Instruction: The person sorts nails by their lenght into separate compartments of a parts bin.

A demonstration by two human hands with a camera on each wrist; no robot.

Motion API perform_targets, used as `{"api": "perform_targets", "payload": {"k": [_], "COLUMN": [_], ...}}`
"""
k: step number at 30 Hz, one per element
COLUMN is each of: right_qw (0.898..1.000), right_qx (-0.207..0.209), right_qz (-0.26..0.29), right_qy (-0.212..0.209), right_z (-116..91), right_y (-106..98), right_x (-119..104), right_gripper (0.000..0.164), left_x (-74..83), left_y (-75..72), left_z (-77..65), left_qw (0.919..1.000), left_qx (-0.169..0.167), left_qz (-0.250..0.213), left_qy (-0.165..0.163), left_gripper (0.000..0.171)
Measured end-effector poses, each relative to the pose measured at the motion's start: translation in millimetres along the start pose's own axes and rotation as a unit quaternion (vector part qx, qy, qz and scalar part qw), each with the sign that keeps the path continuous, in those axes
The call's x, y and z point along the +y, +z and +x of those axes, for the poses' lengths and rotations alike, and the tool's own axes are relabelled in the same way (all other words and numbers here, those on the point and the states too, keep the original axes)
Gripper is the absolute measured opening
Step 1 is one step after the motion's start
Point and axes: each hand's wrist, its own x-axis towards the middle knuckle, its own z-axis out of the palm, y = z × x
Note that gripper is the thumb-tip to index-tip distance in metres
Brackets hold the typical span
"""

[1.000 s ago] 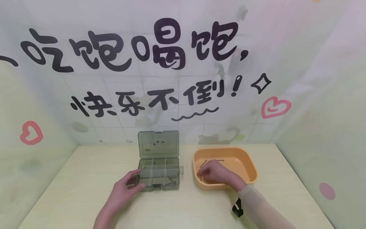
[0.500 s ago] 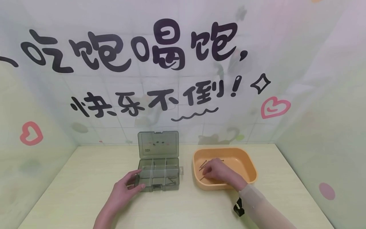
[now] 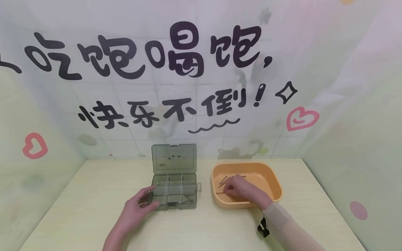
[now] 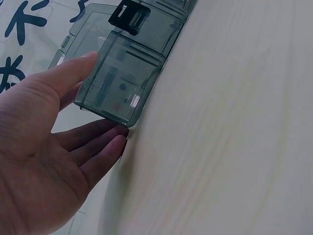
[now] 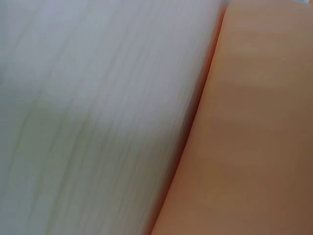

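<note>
An open grey see-through compartment box stands left of centre, lid raised. My left hand holds its left side, the thumb at the near corner and the fingers against the side. Several thin metal nails lie in its near right compartment. My right hand reaches into an orange tray and pinches a nail that sticks out to the left of the fingertips. More nails lie behind that hand, partly hidden. The right wrist view shows only the tray's outer wall and tabletop.
Both containers stand on a pale wooden table, near a printed back wall. The tray is to the right of the box, with a gap between them. A black strap piece hangs under the right sleeve.
My right fingers have shifted slightly right inside the tray, and the nail at their tips has turned to lie nearly level. The left hand and the box have stayed where they were.
</note>
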Motion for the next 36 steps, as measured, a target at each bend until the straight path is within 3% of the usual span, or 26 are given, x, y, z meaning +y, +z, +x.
{"api": "perform_targets", "payload": {"k": [12, 20, 26, 36], "right_qw": [0.999, 0.999, 0.998, 0.993], "right_qx": [0.005, 0.041, 0.060, 0.105], "right_qz": [-0.041, -0.029, -0.013, 0.050], "right_qy": [0.007, 0.004, 0.024, 0.019], "right_z": [1.6, 0.0, -4.5, -10.0], "right_y": [2.6, 0.5, -0.7, -9.4], "right_x": [2.3, 2.6, 1.8, -2.4], "right_gripper": [0.037, 0.026, 0.020, 0.012], "left_x": [1.3, 1.4, 0.9, 1.5], "left_y": [0.1, -0.1, -0.6, -1.3], "left_z": [-0.3, 0.5, 0.4, -0.3], "left_qw": [1.0000, 1.0000, 1.0000, 1.0000], "left_qx": [0.000, 0.000, 0.002, 0.001], "left_qz": [-0.003, 0.000, 0.003, 0.005], "left_qy": [-0.004, -0.001, 0.007, 0.006], "left_gripper": [0.062, 0.062, 0.062, 0.062]}}
